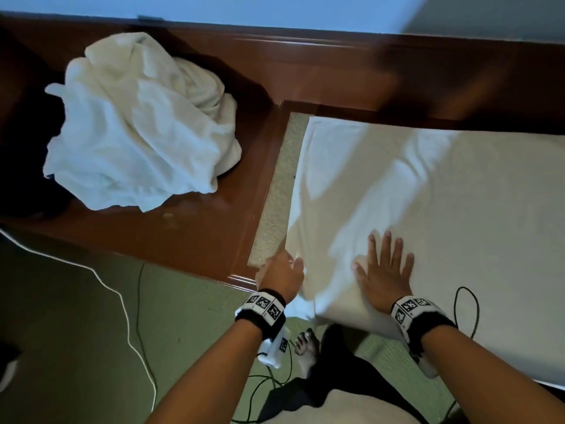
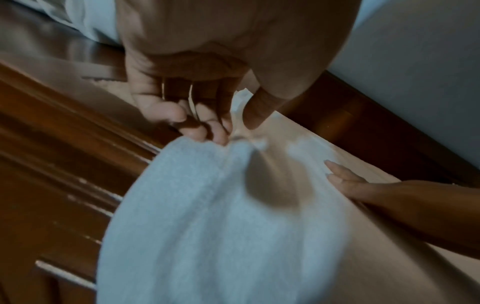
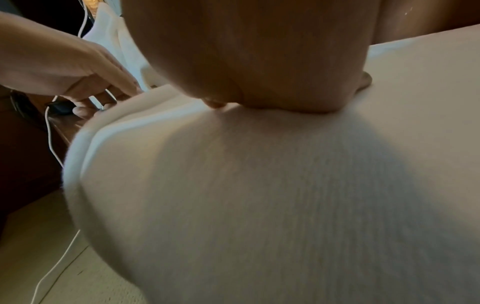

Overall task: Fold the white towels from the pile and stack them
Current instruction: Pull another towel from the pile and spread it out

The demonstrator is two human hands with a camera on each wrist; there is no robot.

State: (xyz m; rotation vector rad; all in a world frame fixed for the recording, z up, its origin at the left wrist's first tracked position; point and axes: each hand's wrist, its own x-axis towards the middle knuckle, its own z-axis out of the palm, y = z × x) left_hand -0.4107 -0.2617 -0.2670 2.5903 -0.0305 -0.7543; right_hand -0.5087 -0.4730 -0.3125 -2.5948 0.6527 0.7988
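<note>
A white towel (image 1: 428, 191) lies spread flat on the right part of the wooden table (image 1: 195, 234), its near edge hanging over the front. My left hand (image 1: 282, 272) pinches the towel's near left corner (image 2: 240, 131) between thumb and fingertips. My right hand (image 1: 383, 270) lies flat with spread fingers on the towel (image 3: 259, 185), pressing it down close to that corner. A crumpled pile of white towels (image 1: 137, 127) sits at the table's far left. In the right wrist view my palm hides most of my fingers.
A beige inlay strip (image 1: 275, 191) shows on the table left of the spread towel. A white cable (image 1: 122, 301) and black cables (image 1: 464, 307) run over the green floor (image 1: 76, 347) near my bare foot (image 1: 305, 344). A wall (image 1: 244, 10) rises behind the table.
</note>
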